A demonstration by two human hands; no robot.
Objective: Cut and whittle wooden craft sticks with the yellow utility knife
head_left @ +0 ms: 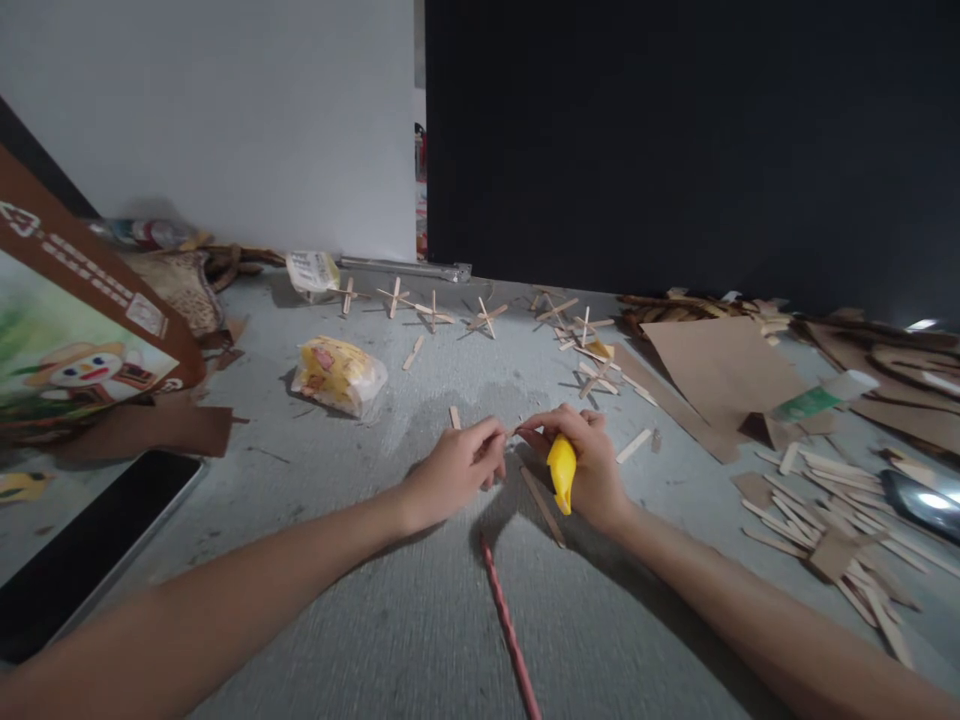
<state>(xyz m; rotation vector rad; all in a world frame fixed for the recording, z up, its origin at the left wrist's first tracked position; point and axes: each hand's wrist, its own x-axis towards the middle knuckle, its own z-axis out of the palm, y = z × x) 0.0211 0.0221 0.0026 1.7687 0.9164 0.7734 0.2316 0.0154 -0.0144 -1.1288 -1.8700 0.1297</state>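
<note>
My left hand [459, 466] rests low over the grey surface, its fingers pinched together. Whatever small piece is between them is too hidden to make out. Facing it, my right hand [589, 455] is closed round a yellow tool handle [561, 470] whose working end I cannot see. The fingertips of both hands nearly meet, with something thin and dark between them. A flat wooden stick [543, 506] lies beneath my right hand, and the end of another stick [454, 417] shows just beyond my left. Nearer me lies a pink twisted cord [506, 620].
Several crossed-stick pieces [487, 317] stand along the back. A yellow plastic packet [339, 376] sits beyond my left hand. At left are a black phone [90, 545] and a printed bag [90, 310]. Loose sticks [847, 520], cardboard [709, 365] and a glue stick [825, 396] lie right.
</note>
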